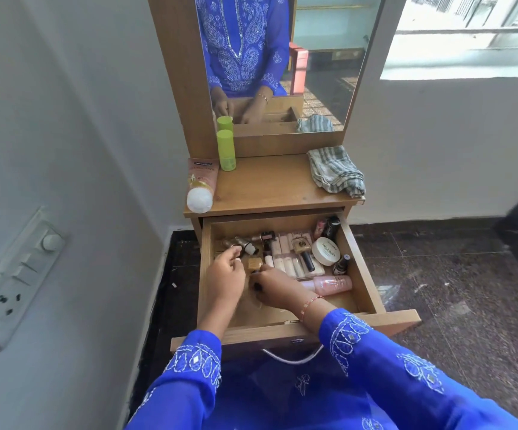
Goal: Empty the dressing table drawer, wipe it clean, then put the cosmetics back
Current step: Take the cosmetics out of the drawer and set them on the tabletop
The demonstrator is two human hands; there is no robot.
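Both hands point(245, 280) pinch small bottles point(255, 264) in the drawer point(372, 293), so each grip should lift one piece straight up to the table point(267, 184) beyond.

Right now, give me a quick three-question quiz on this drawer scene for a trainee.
1. True or false: the striped cloth lies inside the drawer.
2. What colour is the bottle standing by the mirror?
3. The white jar sits in the drawer's: A) left half B) right half?

Key: 1. False, it lies on the tabletop. 2. Green. 3. B.
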